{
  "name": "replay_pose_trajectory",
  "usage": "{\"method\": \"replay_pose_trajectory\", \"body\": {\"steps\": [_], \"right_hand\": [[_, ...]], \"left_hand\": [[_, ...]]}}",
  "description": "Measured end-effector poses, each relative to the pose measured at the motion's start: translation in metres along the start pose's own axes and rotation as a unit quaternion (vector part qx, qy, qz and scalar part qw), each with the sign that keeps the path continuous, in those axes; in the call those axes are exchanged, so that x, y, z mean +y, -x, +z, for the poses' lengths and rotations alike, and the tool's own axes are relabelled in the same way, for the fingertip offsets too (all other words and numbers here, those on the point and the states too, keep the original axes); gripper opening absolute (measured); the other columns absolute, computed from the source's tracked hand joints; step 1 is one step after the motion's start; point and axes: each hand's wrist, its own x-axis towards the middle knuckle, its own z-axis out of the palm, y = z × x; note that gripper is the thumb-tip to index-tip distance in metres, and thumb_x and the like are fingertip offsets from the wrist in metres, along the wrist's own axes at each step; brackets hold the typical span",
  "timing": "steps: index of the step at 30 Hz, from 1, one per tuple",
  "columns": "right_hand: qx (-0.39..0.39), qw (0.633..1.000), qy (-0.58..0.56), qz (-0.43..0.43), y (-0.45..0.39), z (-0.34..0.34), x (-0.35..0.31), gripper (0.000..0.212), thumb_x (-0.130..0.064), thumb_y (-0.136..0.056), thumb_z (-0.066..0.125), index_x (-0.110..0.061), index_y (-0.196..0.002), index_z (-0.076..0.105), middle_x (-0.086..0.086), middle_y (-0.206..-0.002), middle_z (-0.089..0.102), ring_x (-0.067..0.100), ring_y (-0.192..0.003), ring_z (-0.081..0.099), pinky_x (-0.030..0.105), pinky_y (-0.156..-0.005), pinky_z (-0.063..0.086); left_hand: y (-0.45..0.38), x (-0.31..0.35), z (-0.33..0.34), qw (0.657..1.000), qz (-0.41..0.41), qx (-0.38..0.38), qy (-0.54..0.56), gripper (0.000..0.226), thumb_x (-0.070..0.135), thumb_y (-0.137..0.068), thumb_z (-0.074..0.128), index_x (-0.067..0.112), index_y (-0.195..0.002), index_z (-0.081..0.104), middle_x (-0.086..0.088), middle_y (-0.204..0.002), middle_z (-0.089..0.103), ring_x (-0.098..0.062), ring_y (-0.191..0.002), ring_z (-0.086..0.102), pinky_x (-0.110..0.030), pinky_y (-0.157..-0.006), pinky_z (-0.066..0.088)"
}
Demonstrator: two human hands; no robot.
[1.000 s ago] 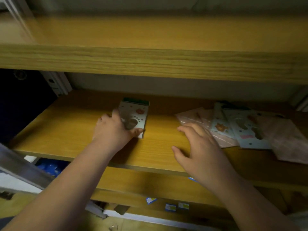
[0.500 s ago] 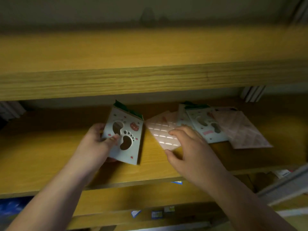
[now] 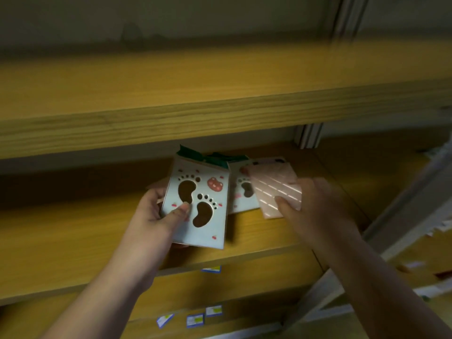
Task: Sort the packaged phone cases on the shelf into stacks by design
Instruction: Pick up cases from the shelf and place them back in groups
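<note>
My left hand (image 3: 156, 216) grips a pale blue packaged phone case with two footprint cut-outs (image 3: 205, 189) and a green top flap, held tilted above the wooden shelf (image 3: 73, 231). My right hand (image 3: 315, 209) holds a pink packaged case with white dashed lines (image 3: 276, 184) by its lower right corner, lifted off the shelf. Behind and between them a second footprint case (image 3: 241, 192) lies on the shelf, partly covered by both held packages.
An upper wooden shelf board (image 3: 220, 118) overhangs close above the packages. A lower shelf (image 3: 220, 289) carries small blue-and-white labels (image 3: 195, 320). A grey metal upright (image 3: 309, 137) stands at the back right, and a slanted grey rail (image 3: 401, 216) crosses on the right.
My right hand has picked up the pink case from the spread of packages. My left hand has raised its footprint case and brought it nearer the right hand. The view swung right.
</note>
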Motion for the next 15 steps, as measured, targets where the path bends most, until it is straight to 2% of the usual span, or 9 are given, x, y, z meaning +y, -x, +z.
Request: {"method": "replay_pose_trajectory", "body": {"steps": [2,5,9,11,13,15], "right_hand": [[-0.035,0.998,0.03,0.034,-0.007,-0.002,0.017,0.066,-0.069,-0.087,0.048,-0.019,-0.131,0.049,0.007,-0.121,0.052,0.023,-0.104,0.052,0.042,-0.084,0.052],[-0.07,0.997,0.019,0.036,-0.015,-0.003,0.03,0.075,-0.073,-0.084,0.051,-0.02,-0.136,0.045,0.008,-0.131,0.051,0.026,-0.113,0.051,0.038,-0.084,0.048],[-0.103,0.99,-0.088,0.028,-0.022,-0.005,0.035,0.072,-0.059,-0.084,0.065,-0.023,-0.141,0.039,0.003,-0.138,0.052,0.027,-0.117,0.055,0.036,-0.077,0.047],[-0.105,0.984,-0.138,0.028,-0.023,-0.005,0.04,0.082,-0.053,-0.083,0.071,-0.022,-0.147,0.032,0.003,-0.144,0.047,0.028,-0.124,0.053,0.037,-0.083,0.049],[-0.101,0.971,-0.215,0.036,-0.022,-0.006,0.045,0.089,-0.048,-0.081,0.075,-0.025,-0.151,0.027,0.001,-0.147,0.047,0.027,-0.128,0.052,0.04,-0.095,0.049],[-0.116,0.941,-0.316,0.037,-0.02,-0.005,0.05,0.071,-0.041,-0.081,0.077,-0.03,-0.142,0.043,-0.005,-0.133,0.06,0.02,-0.118,0.06,0.043,-0.097,0.052]], "left_hand": [[0.006,0.0,0.018,1.0,0.008,0.015,0.009,0.026,0.013,-0.093,0.065,0.021,-0.116,0.058,-0.003,-0.103,0.078,-0.024,-0.091,0.075,-0.043,-0.075,0.058],[0.016,0.001,0.044,0.999,0.017,0.034,0.024,0.026,0.012,-0.092,0.064,0.02,-0.117,0.058,-0.004,-0.103,0.078,-0.026,-0.092,0.075,-0.047,-0.08,0.057],[0.03,0.0,0.07,0.997,0.026,0.064,0.045,0.028,0.012,-0.092,0.064,0.019,-0.118,0.058,-0.007,-0.104,0.077,-0.029,-0.094,0.074,-0.048,-0.081,0.056],[0.037,0.0,0.079,0.995,0.027,0.079,0.053,0.026,0.012,-0.092,0.063,0.021,-0.117,0.06,-0.005,-0.104,0.078,-0.025,-0.092,0.075,-0.046,-0.081,0.055],[0.045,0.0,0.086,0.993,0.029,0.096,0.063,0.026,0.012,-0.092,0.063,0.019,-0.116,0.06,-0.005,-0.103,0.078,-0.025,-0.091,0.076,-0.044,-0.08,0.055],[0.053,-0.001,0.089,0.99,0.031,0.117,0.072,0.028,0.013,-0.091,0.063,0.017,-0.118,0.06,-0.006,-0.103,0.078,-0.026,-0.092,0.076,-0.043,-0.079,0.055]]}}
